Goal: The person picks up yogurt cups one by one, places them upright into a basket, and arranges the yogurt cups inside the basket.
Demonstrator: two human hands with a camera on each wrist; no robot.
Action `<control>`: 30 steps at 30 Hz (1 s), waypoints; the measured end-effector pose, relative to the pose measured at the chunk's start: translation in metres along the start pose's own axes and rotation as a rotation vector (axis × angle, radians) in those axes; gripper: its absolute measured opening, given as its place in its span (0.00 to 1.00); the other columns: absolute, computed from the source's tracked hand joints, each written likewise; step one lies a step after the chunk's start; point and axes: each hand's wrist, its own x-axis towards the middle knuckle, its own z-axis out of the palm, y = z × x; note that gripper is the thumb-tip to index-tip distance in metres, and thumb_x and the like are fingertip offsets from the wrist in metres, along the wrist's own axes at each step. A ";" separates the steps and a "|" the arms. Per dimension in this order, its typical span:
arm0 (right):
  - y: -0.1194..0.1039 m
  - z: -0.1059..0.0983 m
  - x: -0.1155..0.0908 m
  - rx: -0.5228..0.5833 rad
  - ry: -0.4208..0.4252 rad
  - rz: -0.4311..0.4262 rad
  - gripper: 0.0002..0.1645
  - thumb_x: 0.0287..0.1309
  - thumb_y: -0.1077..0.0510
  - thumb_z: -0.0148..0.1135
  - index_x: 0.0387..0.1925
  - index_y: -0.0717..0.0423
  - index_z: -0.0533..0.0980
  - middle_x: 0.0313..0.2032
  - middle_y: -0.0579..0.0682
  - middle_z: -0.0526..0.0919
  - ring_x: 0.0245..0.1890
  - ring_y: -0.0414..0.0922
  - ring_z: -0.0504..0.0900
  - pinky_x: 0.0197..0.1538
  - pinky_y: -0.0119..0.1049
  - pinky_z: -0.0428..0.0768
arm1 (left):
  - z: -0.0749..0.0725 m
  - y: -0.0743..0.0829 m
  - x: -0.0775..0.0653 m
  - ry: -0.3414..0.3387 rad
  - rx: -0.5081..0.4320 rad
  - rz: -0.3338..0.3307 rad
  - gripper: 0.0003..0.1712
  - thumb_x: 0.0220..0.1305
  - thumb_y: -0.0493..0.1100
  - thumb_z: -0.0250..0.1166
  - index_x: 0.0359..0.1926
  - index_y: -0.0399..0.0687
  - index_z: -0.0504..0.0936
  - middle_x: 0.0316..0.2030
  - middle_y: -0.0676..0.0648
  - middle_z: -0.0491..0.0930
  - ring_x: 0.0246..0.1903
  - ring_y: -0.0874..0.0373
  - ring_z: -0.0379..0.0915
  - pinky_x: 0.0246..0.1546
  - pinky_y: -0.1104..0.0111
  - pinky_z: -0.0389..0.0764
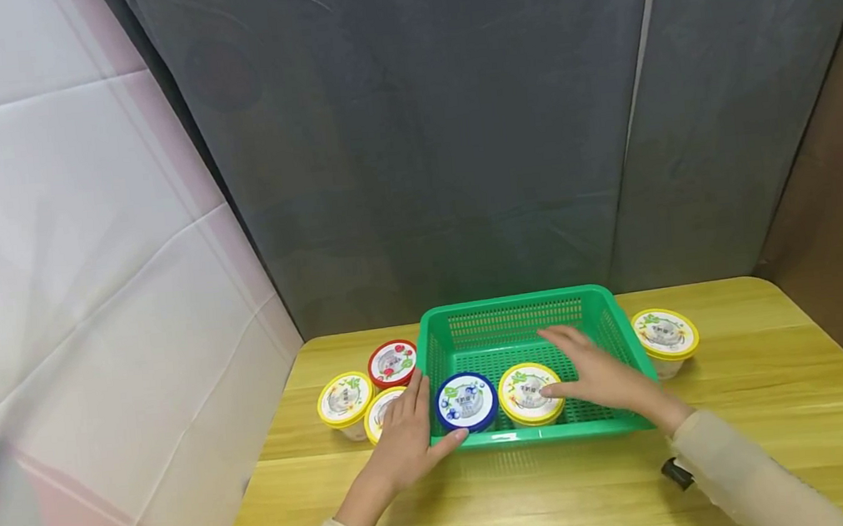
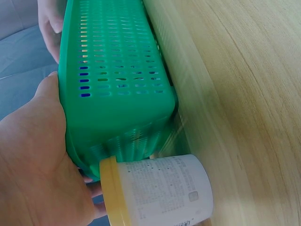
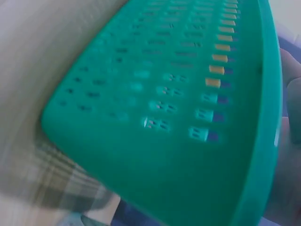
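A green plastic basket (image 1: 512, 436) stands on the wooden table, holding a blue-lidded tub (image 1: 467, 402) and a yellow-lidded tub (image 1: 526, 392) side by side. My left hand (image 1: 405, 444) rests against its left front corner, fingers extended along the left rim and thumb along the front rim. Over the basket's right half is my right hand (image 1: 598, 374), fingers spread. Its thumb overlaps the yellow lid; whether they touch I cannot tell. In the left wrist view, another yellow-lidded tub (image 2: 164, 188) sits outside the basket, close by the left fingers.
Left of the basket stand a red-lidded tub (image 1: 391, 362) and a yellow-lidded tub (image 1: 345, 399). One more yellow-lidded tub (image 1: 666, 333) is at its right. A small black object (image 1: 676, 473) lies by the right sleeve. A dark curtain (image 1: 411, 147) hangs behind the table.
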 end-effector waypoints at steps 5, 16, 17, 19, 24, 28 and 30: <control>0.005 -0.015 0.001 -0.048 0.087 -0.011 0.55 0.54 0.40 0.71 0.76 0.54 0.55 0.74 0.61 0.56 0.73 0.65 0.58 0.63 0.68 0.69 | 0.000 0.000 0.000 0.002 0.001 0.001 0.61 0.60 0.76 0.55 0.77 0.37 0.49 0.79 0.38 0.45 0.77 0.40 0.46 0.74 0.41 0.54; 0.020 -0.049 -0.008 -0.081 0.140 0.059 0.57 0.56 0.35 0.67 0.76 0.54 0.53 0.76 0.62 0.52 0.73 0.66 0.56 0.64 0.70 0.66 | -0.002 0.001 0.000 0.005 0.003 -0.003 0.60 0.60 0.75 0.55 0.77 0.37 0.50 0.78 0.38 0.46 0.77 0.39 0.47 0.74 0.41 0.54; 0.022 -0.051 -0.008 -0.083 0.141 0.067 0.57 0.56 0.34 0.67 0.76 0.55 0.52 0.76 0.62 0.52 0.73 0.66 0.56 0.64 0.70 0.65 | -0.001 0.001 -0.001 0.004 0.004 -0.004 0.60 0.60 0.75 0.55 0.77 0.37 0.50 0.78 0.38 0.46 0.77 0.40 0.47 0.74 0.41 0.54; 0.026 -0.055 -0.010 -0.086 0.145 0.080 0.57 0.57 0.34 0.66 0.77 0.55 0.52 0.75 0.62 0.52 0.73 0.67 0.57 0.64 0.70 0.65 | -0.001 0.001 -0.001 0.002 0.003 -0.007 0.60 0.60 0.76 0.55 0.77 0.37 0.50 0.79 0.38 0.46 0.77 0.40 0.47 0.74 0.42 0.54; 0.033 -0.063 -0.016 -0.086 0.161 0.088 0.56 0.59 0.38 0.66 0.77 0.57 0.51 0.75 0.64 0.52 0.71 0.68 0.58 0.63 0.70 0.65 | -0.002 0.002 -0.001 0.005 -0.002 -0.012 0.61 0.60 0.76 0.54 0.77 0.38 0.50 0.79 0.39 0.45 0.77 0.41 0.46 0.74 0.42 0.54; 0.039 -0.068 -0.021 -0.092 0.172 0.089 0.54 0.61 0.39 0.64 0.77 0.58 0.50 0.74 0.66 0.52 0.70 0.69 0.59 0.60 0.69 0.70 | -0.003 0.002 -0.002 0.002 -0.004 -0.013 0.61 0.60 0.76 0.55 0.77 0.38 0.49 0.79 0.39 0.45 0.77 0.40 0.46 0.74 0.42 0.54; 0.043 -0.070 -0.023 -0.096 0.177 0.091 0.53 0.62 0.39 0.64 0.77 0.59 0.50 0.74 0.67 0.52 0.70 0.69 0.58 0.61 0.69 0.69 | -0.002 0.002 -0.002 0.002 -0.005 -0.010 0.61 0.60 0.76 0.55 0.77 0.38 0.50 0.79 0.39 0.45 0.77 0.40 0.47 0.74 0.42 0.54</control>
